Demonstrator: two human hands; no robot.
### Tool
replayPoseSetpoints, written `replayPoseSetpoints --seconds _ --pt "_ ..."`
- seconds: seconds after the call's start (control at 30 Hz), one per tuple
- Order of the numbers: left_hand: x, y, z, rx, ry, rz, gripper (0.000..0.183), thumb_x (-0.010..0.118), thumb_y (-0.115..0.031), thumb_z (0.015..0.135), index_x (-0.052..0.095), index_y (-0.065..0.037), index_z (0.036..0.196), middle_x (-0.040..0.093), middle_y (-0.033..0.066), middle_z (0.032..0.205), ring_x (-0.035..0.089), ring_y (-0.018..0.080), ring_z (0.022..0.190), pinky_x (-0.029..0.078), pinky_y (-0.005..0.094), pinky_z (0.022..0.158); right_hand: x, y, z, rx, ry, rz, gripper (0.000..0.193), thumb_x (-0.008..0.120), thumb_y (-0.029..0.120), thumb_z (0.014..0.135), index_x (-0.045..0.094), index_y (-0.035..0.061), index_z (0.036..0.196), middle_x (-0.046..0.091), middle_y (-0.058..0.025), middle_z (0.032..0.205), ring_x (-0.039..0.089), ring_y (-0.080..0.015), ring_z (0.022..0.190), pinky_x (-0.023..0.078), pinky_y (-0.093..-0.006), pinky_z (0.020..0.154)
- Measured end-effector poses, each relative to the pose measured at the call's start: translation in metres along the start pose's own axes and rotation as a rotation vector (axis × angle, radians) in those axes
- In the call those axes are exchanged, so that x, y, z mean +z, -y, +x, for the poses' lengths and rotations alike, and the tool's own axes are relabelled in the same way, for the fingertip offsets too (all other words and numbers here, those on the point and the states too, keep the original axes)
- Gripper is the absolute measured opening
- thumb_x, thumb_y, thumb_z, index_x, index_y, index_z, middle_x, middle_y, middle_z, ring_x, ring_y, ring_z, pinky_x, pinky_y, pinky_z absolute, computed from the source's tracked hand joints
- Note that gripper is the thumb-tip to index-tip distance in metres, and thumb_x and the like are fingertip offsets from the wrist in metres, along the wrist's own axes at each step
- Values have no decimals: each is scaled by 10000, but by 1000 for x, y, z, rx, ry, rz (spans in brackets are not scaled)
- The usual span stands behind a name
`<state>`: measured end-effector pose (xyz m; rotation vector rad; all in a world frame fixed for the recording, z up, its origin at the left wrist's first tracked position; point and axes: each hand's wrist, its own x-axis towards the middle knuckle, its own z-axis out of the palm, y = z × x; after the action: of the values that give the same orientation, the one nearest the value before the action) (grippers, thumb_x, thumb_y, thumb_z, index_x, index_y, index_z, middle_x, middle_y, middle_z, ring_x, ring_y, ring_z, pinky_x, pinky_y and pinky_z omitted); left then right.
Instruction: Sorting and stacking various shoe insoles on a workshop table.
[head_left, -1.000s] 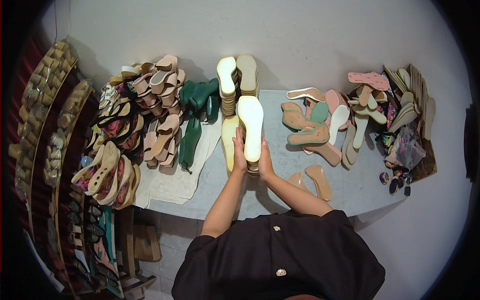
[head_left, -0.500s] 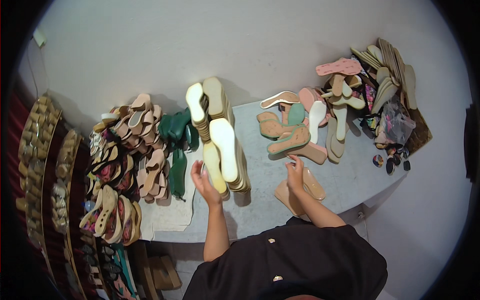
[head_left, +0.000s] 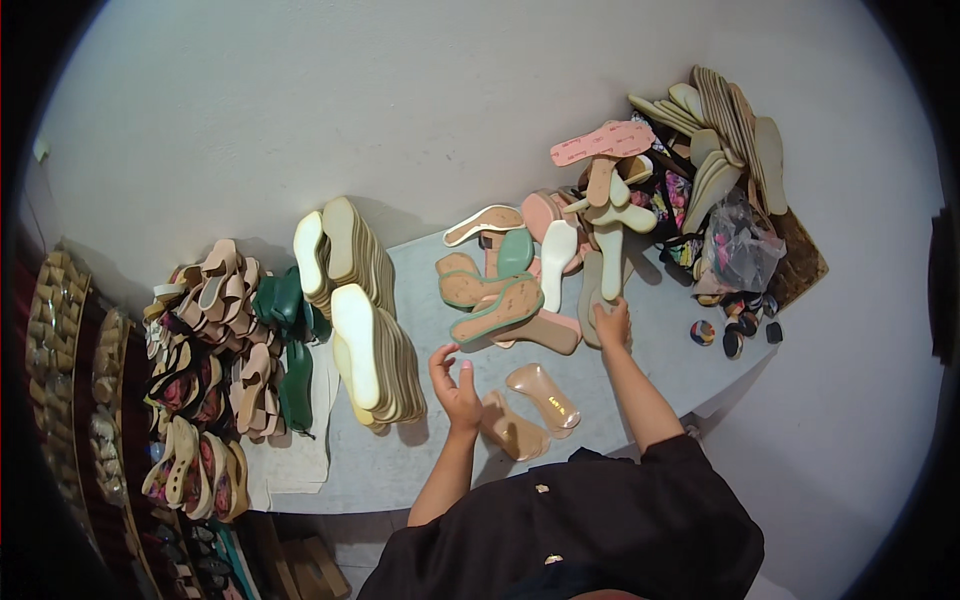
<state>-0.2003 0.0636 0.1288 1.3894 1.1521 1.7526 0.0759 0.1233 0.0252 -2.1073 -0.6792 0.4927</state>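
My right hand (head_left: 613, 324) reaches to the pile of soles, its fingers closed on the near end of a pale cream insole (head_left: 609, 262). Grey-beige soles (head_left: 591, 300) lie beside that hand, partly under it. My left hand (head_left: 457, 390) hovers over the table with its fingers apart and nothing in them. Between my forearms lie two shiny tan sole pieces (head_left: 543, 398), one bearing gold print. Just beyond them rests a tan sole with a green rim (head_left: 498, 311), among pink, white and green soles. To the left of my left hand stand tall stacks of cream insoles (head_left: 357, 345).
Pink-beige sandals (head_left: 258, 385), dark green shoe pieces (head_left: 296, 385) and patterned wedges crowd the table's left side. A brown box (head_left: 803, 262), a clear plastic bag (head_left: 742, 245) and small round rolls (head_left: 703, 332) sit at the right. Shoe racks (head_left: 62, 340) stand at far left.
The view has shifted right, so the table's things appear further left. My right hand has moved from above the tan pieces to the cream insole. My left hand has left the insole stacks.
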Motion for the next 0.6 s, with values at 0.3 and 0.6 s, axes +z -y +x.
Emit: replayPoseSetpoints --seconds 0.3,0.6 --pt "79 50 -36 -280 223 50 278 551 -98 814 518 -59 1087 544 66 1053 506 163 995 381 305 829 -28 -4 65 123 207 -184 314 593 318 754 636 87 962 611 -107 1020 480 -299 1072 334 -481 891" --pt "127 90 -60 -682 528 -176 468 603 -226 856 409 18 1205 535 136 1115 535 148 964 437 286 817 -74 -56 -57 76 809 540 181 575 180 842 616 46 957 595 -9 868 518 -98 814 403 -247 754"
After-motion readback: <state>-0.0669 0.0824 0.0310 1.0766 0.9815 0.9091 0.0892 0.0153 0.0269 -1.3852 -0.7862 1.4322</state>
